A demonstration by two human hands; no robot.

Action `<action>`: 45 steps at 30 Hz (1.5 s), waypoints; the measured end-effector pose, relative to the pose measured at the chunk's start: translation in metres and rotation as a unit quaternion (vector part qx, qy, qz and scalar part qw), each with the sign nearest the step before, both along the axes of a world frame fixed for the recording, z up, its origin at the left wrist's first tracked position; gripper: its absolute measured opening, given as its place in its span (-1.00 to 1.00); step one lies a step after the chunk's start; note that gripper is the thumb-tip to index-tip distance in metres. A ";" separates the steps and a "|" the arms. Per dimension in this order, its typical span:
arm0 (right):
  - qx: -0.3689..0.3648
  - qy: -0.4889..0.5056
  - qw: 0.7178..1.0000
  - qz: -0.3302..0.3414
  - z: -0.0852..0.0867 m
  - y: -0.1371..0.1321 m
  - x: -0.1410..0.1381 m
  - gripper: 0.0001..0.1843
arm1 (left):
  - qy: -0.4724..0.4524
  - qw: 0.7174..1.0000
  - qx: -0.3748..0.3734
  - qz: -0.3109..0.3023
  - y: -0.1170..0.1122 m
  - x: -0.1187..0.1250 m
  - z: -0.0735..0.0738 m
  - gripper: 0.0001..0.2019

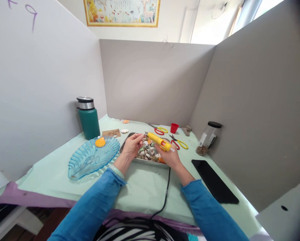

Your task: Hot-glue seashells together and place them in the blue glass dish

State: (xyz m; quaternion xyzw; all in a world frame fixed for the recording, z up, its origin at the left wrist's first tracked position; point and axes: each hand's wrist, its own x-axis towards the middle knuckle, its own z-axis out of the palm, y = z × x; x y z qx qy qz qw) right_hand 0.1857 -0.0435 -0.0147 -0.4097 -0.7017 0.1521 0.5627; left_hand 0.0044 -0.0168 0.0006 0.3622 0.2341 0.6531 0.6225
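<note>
My right hand (170,156) grips a yellow glue gun (159,141) with its nozzle aimed left, over a metal tray (150,161) filled with several seashells. Its black cord (166,192) trails down toward me. My left hand (132,145) is pinched on a small pale shell (141,135) held just in front of the gun's tip. Both hands hover above the tray. A blue shell-shaped glass dish (92,157) lies to the left with one orange shell (100,142) in it.
A green thermos (88,117) stands at back left by a brown card (111,133). Two yellow-and-red scissors (160,130) (179,143), a red cup (174,128), a black-lidded jar (209,136) and a black phone (214,180) sit to the right. Grey partition walls enclose the table.
</note>
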 end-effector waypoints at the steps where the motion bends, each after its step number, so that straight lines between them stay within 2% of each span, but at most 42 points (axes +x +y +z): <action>1: 0.000 0.001 1.000 -0.001 0.000 0.000 0.000 -0.75 | -0.001 1.000 0.000 0.000 0.000 0.000 0.000 -0.63; 8: 0.004 -0.002 1.000 -0.005 -0.001 0.001 0.000 -0.76 | 0.002 1.000 0.003 -0.004 0.002 0.000 -0.002 -0.65; 19: 0.011 -0.012 1.000 0.024 0.001 -0.002 -0.001 -0.72 | -0.010 1.000 -0.004 -0.002 0.003 -0.001 -0.002 -0.66; 28: -0.003 0.013 1.000 0.002 -0.003 0.002 0.000 -0.73 | 0.000 1.000 0.003 -0.007 0.002 -0.001 -0.002 -0.68; 34: -0.083 0.101 0.991 -0.012 0.003 0.003 -0.002 -0.64 | 0.005 1.000 0.004 -0.029 -0.007 0.004 0.005 -0.67; 37: -0.135 0.149 0.979 0.026 0.012 0.000 -0.004 -0.62 | 0.032 0.997 -0.006 -0.069 -0.014 0.014 0.008 -0.67; 41: -0.142 0.210 0.964 0.074 0.018 -0.005 -0.006 -0.65 | 0.053 0.992 -0.027 -0.110 -0.017 0.029 0.003 -0.65; 45: -0.132 0.253 0.953 0.099 0.018 -0.008 -0.007 -0.67 | 0.044 0.991 -0.032 -0.123 -0.018 0.039 -0.002 -0.65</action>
